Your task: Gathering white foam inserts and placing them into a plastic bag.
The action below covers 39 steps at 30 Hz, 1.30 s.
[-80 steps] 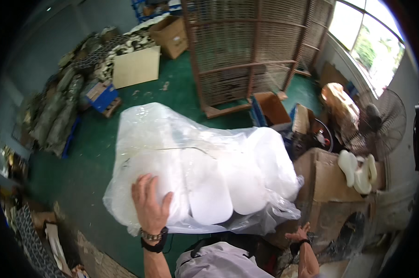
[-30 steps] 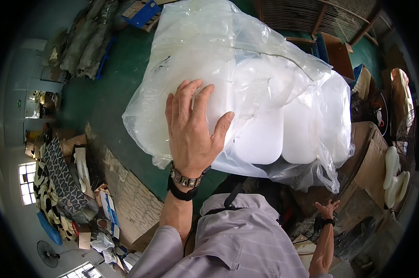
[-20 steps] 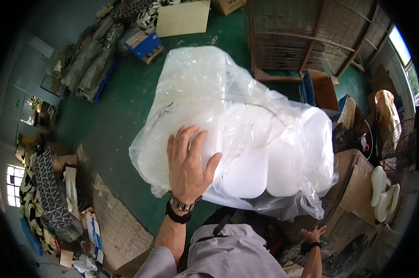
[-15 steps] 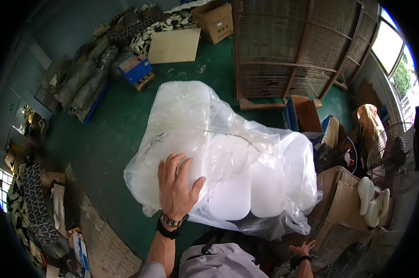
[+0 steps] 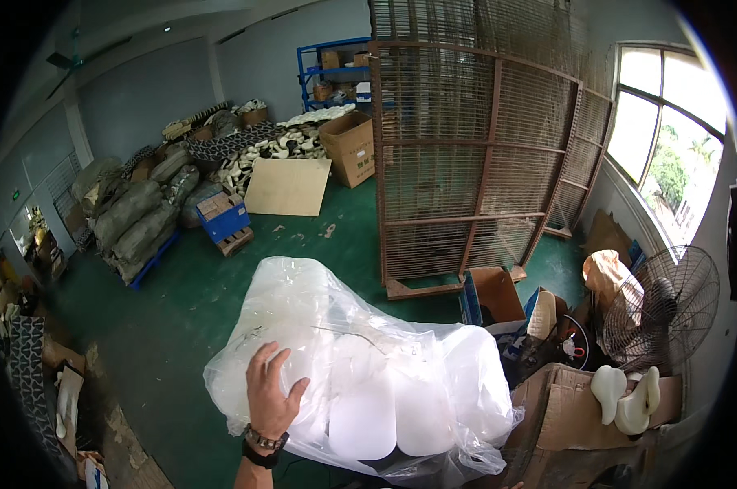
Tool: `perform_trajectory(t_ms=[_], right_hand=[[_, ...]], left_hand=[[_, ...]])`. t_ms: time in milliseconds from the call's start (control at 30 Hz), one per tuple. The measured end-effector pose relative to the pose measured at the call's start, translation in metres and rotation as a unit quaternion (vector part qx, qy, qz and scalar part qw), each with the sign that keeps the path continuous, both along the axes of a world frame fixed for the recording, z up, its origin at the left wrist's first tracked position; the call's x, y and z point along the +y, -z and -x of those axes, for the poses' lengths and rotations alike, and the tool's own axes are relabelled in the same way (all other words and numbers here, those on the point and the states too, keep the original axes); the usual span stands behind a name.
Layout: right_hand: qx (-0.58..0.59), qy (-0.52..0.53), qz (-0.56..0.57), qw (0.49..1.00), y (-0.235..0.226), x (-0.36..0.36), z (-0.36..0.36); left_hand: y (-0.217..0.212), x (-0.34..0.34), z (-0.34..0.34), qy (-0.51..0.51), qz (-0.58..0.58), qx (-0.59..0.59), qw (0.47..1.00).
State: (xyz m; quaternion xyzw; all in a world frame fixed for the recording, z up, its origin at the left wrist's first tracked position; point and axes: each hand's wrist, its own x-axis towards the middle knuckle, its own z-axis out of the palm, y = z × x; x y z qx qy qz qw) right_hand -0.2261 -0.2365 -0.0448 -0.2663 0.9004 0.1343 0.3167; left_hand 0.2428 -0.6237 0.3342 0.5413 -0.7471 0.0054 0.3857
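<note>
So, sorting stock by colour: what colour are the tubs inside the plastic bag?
White tubs in a clear plastic bag; head view.

Thin glossy plastic over smooth white forms, with matt cardboard and rusty metal around.

The big bag (image 5: pixel 360 367) is of thin clear plastic film, glossy and wrinkled, with bright reflections on its folds; the white pieces (image 5: pixel 417 399) inside look smooth and matt, perhaps foam or moulded plastic. The left hand (image 5: pixel 270 395) presses flat on the film, and its wrist carries a metal watch with a dark band. The floor (image 5: pixel 181 310) is painted green, smooth with a dull shine. The tall rack (image 5: pixel 474 155) is of brown metal wire, rusty and rough. The flat sheet (image 5: pixel 287 186) and the boxes (image 5: pixel 352 147) are matt brown cardboard. The fan (image 5: pixel 662 306) has a dark metal wire guard.
</note>
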Motion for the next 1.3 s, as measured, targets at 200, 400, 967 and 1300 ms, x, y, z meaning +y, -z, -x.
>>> perform_trajectory(t_ms=[200,400,967,1300], right_hand=[[0.019,-0.020,0.013,1.000,-0.006,-0.022,-0.010],[0.027,0.002,0.018,0.999,0.012,0.004,-0.004],[0.012,-0.050,0.034,0.998,0.020,0.030,0.009],[0.133,0.024,0.233,0.963,-0.041,-0.024,-0.043]], left_hand=[[-0.205,0.060,0.021,0.261,0.319,0.164,0.896],[-0.225,0.056,0.037,0.204,0.364,0.152,0.896],[-0.251,0.064,0.046,0.240,0.364,0.081,0.896],[-0.232,0.045,0.013,0.248,0.298,0.075,0.919]])
